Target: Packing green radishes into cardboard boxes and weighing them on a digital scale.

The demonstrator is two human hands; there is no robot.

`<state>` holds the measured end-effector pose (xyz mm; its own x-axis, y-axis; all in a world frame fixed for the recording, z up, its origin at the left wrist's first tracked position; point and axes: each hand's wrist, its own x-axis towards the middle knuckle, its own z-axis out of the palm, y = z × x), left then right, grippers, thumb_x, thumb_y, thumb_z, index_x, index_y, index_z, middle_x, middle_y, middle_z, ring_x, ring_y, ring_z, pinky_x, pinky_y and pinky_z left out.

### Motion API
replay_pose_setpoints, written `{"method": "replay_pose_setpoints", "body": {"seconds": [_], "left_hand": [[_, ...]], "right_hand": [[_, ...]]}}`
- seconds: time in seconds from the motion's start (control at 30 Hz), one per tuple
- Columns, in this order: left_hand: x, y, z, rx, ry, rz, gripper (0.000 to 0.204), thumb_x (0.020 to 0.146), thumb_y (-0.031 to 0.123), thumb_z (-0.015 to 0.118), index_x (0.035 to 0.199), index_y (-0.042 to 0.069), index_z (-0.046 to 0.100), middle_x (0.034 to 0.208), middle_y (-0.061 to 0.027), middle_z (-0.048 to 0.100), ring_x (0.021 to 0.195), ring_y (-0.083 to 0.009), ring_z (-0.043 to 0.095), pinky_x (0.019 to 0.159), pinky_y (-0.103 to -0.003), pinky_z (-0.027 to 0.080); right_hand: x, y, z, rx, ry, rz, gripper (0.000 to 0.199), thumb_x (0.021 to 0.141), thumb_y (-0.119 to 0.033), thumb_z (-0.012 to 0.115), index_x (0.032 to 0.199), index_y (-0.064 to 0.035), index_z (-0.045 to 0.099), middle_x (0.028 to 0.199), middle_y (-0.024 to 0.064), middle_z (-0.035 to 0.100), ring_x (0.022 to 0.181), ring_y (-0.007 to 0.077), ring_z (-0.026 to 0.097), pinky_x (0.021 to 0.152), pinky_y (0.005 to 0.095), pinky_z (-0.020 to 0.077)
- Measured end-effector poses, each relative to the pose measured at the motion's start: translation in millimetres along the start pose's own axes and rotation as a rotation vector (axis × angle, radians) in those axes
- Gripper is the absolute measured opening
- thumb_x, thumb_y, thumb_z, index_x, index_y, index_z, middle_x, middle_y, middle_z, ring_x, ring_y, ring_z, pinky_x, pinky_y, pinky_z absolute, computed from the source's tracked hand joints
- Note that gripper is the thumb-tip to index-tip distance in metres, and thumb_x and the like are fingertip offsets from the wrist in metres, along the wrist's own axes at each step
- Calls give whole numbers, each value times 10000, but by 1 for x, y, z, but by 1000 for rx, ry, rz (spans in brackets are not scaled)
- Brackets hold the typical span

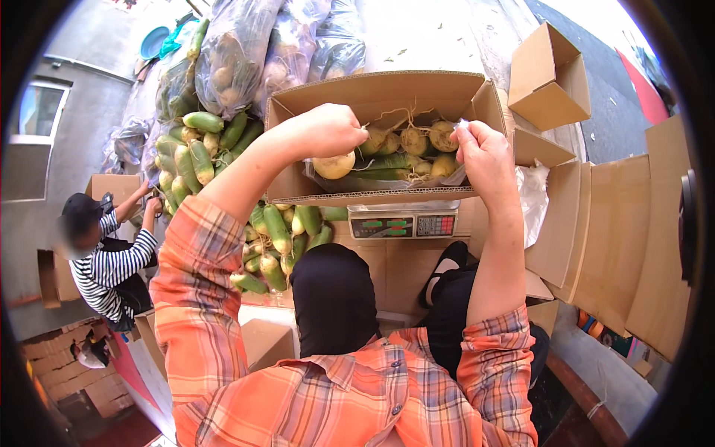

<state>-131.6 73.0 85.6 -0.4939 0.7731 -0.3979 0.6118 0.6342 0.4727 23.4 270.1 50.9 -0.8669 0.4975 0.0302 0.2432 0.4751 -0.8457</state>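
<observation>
An open cardboard box [372,200] rests on a digital scale [402,228] in front of me. Inside lie several green radishes [415,140] with pale, rooty ends, and clear plastic lining [451,177] shows along the inner wall. Over the box's left part my left hand [331,132] is closed in a fist, knuckles up; whatever it grips is hidden. One pale radish end [334,165] shows just under it. At the right wall, my right hand [488,153] pinches a small bit of clear plastic film [462,125] between thumb and fingers.
Loose green radishes [201,162] are piled left of the box, with full plastic bags [237,56] behind them. An open carton [547,86] and cardboard sheets [614,223] stand at the right, near a white plastic bag [530,205]. Someone in stripes [112,261] works at far left.
</observation>
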Motion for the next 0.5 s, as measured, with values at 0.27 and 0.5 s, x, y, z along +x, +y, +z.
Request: {"method": "replay_pose_setpoints", "body": {"seconds": [0.27, 0.5], "left_hand": [[84, 2, 73, -208, -247, -229, 512, 901, 408, 434, 750, -59, 582, 656, -135, 621, 531, -206, 598, 512, -326, 511], [0, 15, 19, -541, 298, 51, 292, 893, 245, 524, 1098, 47, 587, 641, 41, 470, 545, -20, 430, 487, -171, 371]], "right_hand": [[8, -6, -2, 16, -47, 116, 271, 846, -219, 497, 816, 17, 626, 638, 120, 596, 605, 174, 554, 603, 305, 437], [11, -1, -4, -61, -111, 93, 295, 844, -247, 504, 802, 22, 617, 633, 92, 594, 599, 153, 537, 595, 303, 431]]}}
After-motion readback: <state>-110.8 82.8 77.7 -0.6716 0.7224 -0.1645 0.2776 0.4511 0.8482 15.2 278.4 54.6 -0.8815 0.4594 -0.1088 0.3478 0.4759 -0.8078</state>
